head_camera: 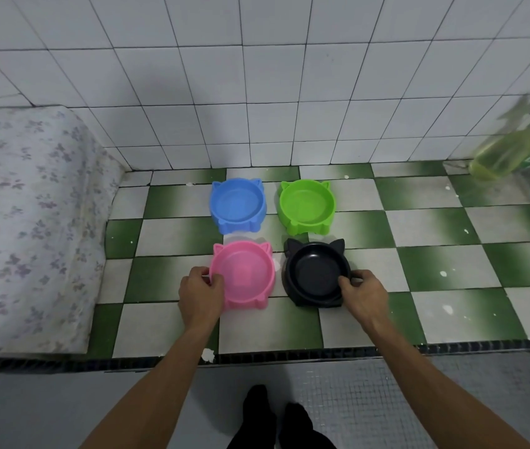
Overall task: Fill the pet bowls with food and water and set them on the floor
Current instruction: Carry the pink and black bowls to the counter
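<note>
A: What is held at this moment?

B: The pink bowl (243, 274), in the centre of the frame, is gripped at its left rim by the left hand (200, 294). The black bowl (317, 273), just beside it, is gripped at its right rim by the right hand (364, 295). Both rest on the checkered tiles (435, 228).

A: What could go wrong?

B: If each is lifted by one edge only, it may be tilted and slip. The blue bowl (237, 204) and green bowl (306, 205), just above, could be knocked.

We show a checkered floor (425, 228) bearing four bowls set in a square. The blue bowl (237, 204) and green bowl (306, 205) lie behind; the pink bowl (245, 275) and black bowl (315, 270) lie in front.
</note>
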`<state>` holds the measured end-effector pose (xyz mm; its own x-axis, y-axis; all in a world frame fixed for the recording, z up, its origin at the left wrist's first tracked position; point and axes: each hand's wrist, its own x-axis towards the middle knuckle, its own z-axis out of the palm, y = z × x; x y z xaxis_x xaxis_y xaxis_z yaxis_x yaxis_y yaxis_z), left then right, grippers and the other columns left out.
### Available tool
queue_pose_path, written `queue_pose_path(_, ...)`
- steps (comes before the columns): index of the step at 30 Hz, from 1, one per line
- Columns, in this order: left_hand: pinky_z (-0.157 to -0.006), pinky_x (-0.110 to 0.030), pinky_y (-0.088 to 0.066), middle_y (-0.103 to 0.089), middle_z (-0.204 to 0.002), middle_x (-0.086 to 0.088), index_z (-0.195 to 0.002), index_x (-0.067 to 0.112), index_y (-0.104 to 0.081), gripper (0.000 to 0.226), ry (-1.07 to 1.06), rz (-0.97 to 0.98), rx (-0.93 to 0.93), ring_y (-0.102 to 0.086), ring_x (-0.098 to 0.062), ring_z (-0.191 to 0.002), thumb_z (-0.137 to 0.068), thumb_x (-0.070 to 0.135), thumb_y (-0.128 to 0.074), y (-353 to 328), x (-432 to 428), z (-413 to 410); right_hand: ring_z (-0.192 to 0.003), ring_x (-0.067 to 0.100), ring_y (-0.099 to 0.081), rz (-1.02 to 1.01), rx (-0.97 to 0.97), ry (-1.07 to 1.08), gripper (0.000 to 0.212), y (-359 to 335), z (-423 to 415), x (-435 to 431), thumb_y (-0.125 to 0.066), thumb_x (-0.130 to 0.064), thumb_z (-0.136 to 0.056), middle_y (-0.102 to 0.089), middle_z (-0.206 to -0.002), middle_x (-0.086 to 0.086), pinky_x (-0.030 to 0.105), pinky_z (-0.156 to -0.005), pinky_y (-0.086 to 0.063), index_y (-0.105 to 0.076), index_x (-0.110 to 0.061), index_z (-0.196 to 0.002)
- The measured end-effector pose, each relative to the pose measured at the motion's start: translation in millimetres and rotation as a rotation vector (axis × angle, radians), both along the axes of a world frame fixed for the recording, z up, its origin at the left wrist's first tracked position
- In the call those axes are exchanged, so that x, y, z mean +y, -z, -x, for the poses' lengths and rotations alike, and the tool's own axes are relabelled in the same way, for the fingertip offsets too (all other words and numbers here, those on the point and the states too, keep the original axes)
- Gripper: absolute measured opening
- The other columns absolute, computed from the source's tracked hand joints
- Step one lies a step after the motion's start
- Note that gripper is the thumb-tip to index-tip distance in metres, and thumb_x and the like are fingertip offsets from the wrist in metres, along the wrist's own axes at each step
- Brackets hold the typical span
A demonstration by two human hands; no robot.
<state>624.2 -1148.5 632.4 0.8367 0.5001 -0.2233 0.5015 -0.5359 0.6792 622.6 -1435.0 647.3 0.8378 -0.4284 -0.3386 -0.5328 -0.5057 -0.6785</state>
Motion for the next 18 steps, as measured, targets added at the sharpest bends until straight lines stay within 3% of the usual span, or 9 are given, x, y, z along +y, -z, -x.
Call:
queue_pose_path(7, -0.071, -0.032, -0.047, -0.068, -0.100, -0.009, -0.110, 0.009, -0.063, 0.025, 0.016, 0.006, 0.021, -0.062, -0.023, -0.082, -0.091, 0.025, -0.061, -0.4, -0.2, 1.6, -0.099, 0.034, -0.066, 0.032, 0.005, -0.032, 0.035, -2.1, -1.1, 0.6, -0.064, -0.023, -0.091, -0.072, -0.105, 0.018, 0.026, -0.075, -0.041, -0.063, 0.000, -0.117)
queue_pose_path(18, -0.053, -0.018, -0.034, -0.067, -0.102, -0.009, -0.112, 0.005, -0.062, 0.024, 0.073, 0.017, 0.037, -0.058, -0.019, -0.080, -0.092, 0.018, -0.061, -5.0, 0.9, 0.8, -0.103, 0.035, -0.064, 0.050, 0.053, -0.069, 0.039, 1.4, -2.6, -2.4, -0.065, -0.023, -0.089, -0.070, -0.110, 0.018, 0.034, -0.084, -0.048, -0.060, -0.001, -0.120)
